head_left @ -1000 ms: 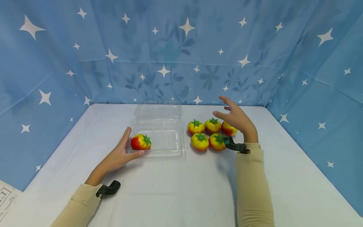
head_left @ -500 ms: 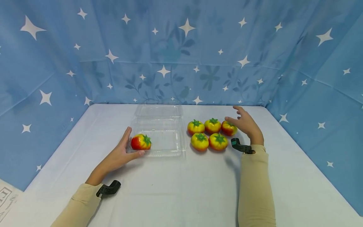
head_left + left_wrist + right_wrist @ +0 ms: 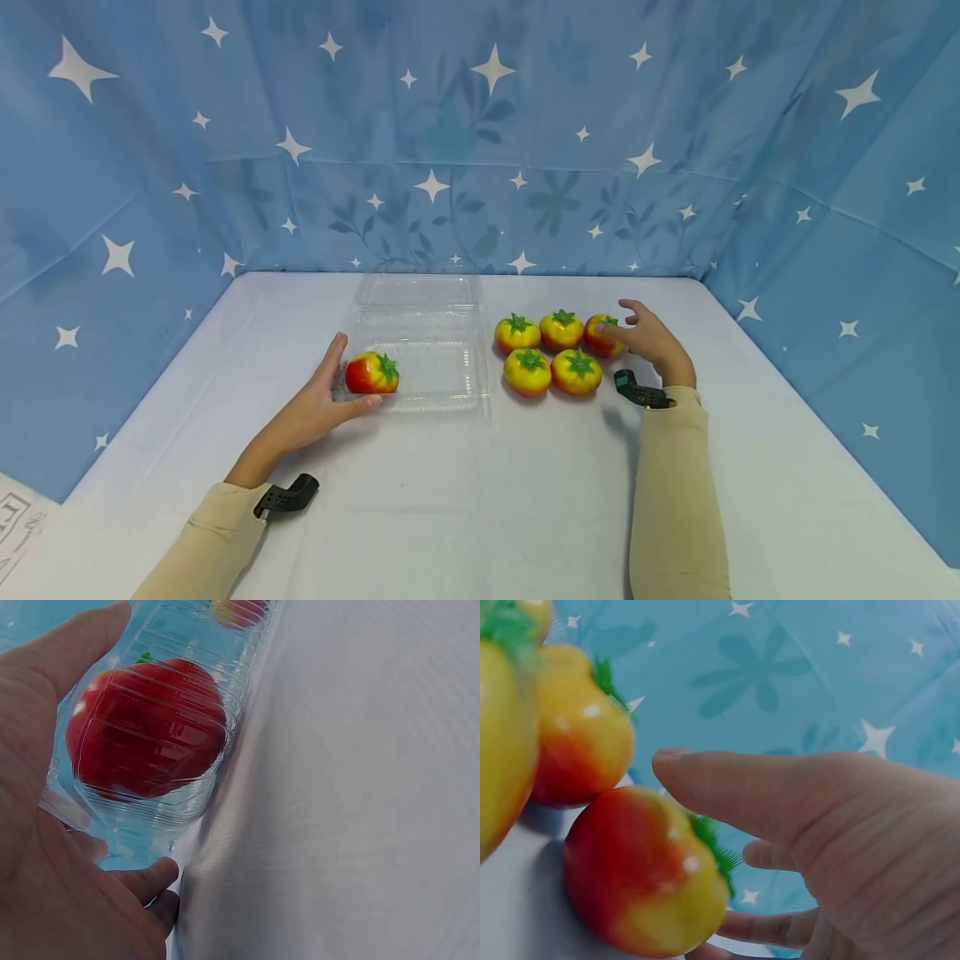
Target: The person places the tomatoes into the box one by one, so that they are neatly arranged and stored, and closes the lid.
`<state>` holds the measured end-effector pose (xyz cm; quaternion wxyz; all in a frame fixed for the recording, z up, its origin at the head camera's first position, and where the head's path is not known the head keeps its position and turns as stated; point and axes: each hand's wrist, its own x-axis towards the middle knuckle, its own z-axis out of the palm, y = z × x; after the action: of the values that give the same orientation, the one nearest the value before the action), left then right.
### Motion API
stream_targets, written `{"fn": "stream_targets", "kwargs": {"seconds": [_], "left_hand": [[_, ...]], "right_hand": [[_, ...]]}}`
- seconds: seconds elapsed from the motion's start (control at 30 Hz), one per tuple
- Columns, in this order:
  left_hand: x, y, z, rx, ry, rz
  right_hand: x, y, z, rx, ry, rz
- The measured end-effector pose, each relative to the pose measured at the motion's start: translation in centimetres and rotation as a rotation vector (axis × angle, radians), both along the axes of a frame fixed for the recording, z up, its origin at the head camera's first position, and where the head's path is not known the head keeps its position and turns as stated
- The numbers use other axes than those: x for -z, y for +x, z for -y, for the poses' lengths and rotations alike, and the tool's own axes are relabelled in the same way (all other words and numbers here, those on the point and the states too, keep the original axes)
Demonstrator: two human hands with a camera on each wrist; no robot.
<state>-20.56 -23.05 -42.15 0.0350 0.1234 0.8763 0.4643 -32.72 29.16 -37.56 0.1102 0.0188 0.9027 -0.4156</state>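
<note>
My left hand (image 3: 318,408) rests at the near left corner of a clear plastic clamshell box (image 3: 438,375), thumb along its front and fingers along its left side. Inside the box's left end lies one red-and-yellow toy tomato (image 3: 367,373); the left wrist view shows this tomato (image 3: 150,731) through the ribbed wall. My right hand (image 3: 648,337) is at the rightmost back toy tomato (image 3: 602,337). In the right wrist view, the thumb is stretched above that tomato (image 3: 645,877) and fingers reach behind it, partly hidden; they do not visibly grip it.
Several more toy tomatoes with green leafy tops stand in two rows right of the box, including a front one (image 3: 576,372). The box's lid (image 3: 417,290) lies back toward the blue star-patterned curtain (image 3: 480,133). A white cloth (image 3: 450,517) covers the table.
My right hand has moved right from above the tomatoes, then lowered to the rightmost back one. The left hand, the box and the tomatoes have stayed in place.
</note>
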Motion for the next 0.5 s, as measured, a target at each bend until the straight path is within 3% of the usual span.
{"fn": "stream_targets", "kwargs": {"seconds": [0.23,0.5], "left_hand": [[0.2,0.0,0.1,0.000,-0.004,0.000],[0.3,-0.1,0.1,-0.008,-0.007,0.004]], "right_hand": [[1.2,-0.2,0.1,-0.023,0.013,0.034],[1.4,-0.2,0.3,-0.020,0.008,0.049]]}}
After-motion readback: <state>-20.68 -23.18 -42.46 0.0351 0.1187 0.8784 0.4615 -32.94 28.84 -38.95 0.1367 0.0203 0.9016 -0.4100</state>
